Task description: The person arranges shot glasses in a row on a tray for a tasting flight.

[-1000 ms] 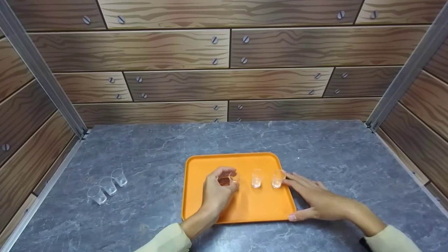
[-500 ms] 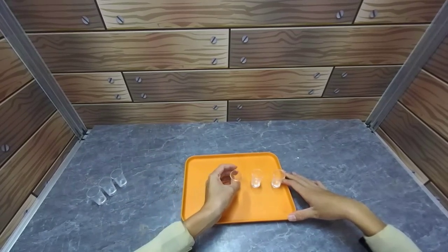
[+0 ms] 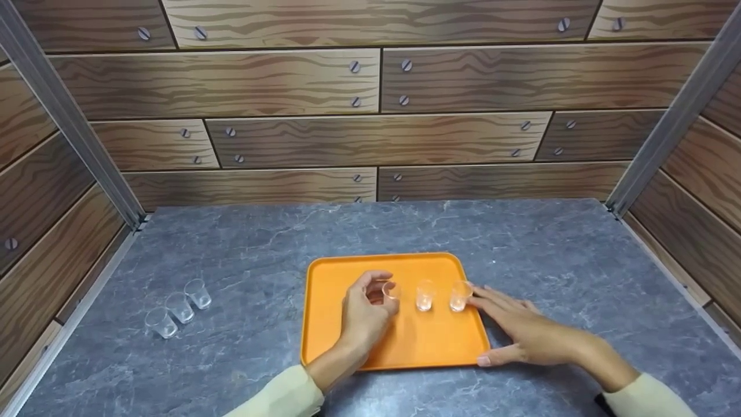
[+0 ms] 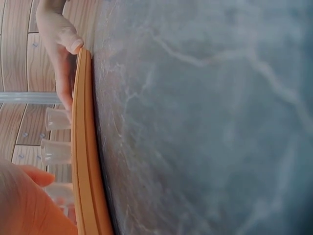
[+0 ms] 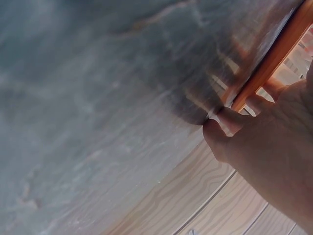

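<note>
Staged test booth, wood-print wall panels point(image 3: 370, 81), metal corner posts point(image 3: 63, 121), grey marble-look tabletop point(image 3: 521, 243)

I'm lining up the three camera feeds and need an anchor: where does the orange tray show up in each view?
Head: the orange tray lies at centre bottom on the grey table, between the two hands.
Left wrist: the tray is seen edge-on, a thin upright orange band at the left.
Right wrist: only a slanted strip of its rim shows at top right.
Shared landmark: the right hand against the tray's right edge, seen in all three.
</note>
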